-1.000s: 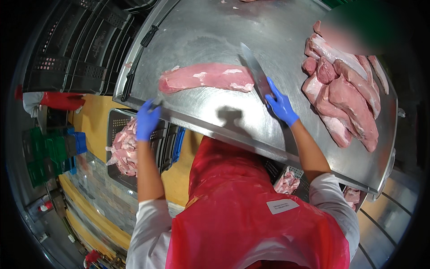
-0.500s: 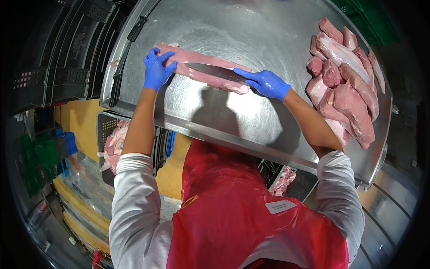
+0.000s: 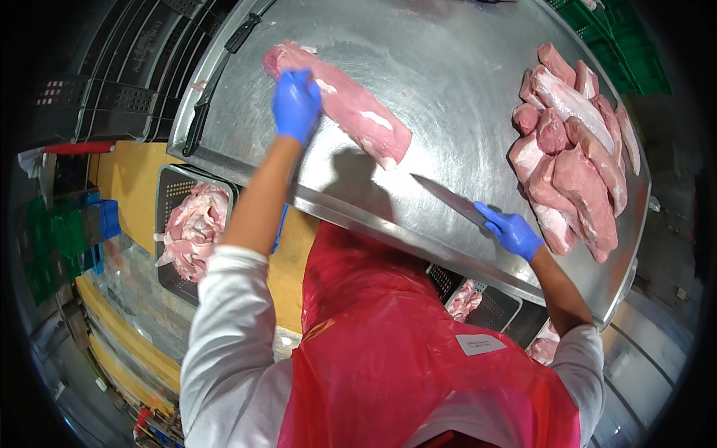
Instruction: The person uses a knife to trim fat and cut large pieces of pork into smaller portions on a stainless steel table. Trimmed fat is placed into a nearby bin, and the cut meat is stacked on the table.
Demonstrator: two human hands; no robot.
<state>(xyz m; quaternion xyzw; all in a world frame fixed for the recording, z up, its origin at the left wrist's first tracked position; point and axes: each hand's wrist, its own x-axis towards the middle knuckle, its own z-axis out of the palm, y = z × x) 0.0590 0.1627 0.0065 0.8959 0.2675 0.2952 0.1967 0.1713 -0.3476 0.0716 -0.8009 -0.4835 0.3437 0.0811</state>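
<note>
A long pink piece of meat [image 3: 357, 106] with white fat patches lies slantwise on the steel table [image 3: 448, 82]. My left hand [image 3: 296, 106], in a blue glove, is closed at the near side of the meat's far left part. Its fingertips are hidden, so what they hold, if anything, does not show. My right hand [image 3: 514, 233], gloved in blue too, grips a knife [image 3: 450, 198] low over the table's near side. The blade points left and away from me, apart from the meat, with the index finger stretched along its back.
Several trimmed meat pieces [image 3: 575, 157] are heaped on the table's right side. Another knife [image 3: 243, 33] lies along its left edge, beside a dark rod-like tool [image 3: 197, 127]. Below the left edge, a dark crate [image 3: 170, 263] holds pale trimmings [image 3: 196, 228]. Black crates [image 3: 112, 97] stand farther left.
The knife has come off the meat, moving right and toward me with my right hand. My left hand has shifted right and closed. The meat lies at a steeper slant, showing white patches on top.
</note>
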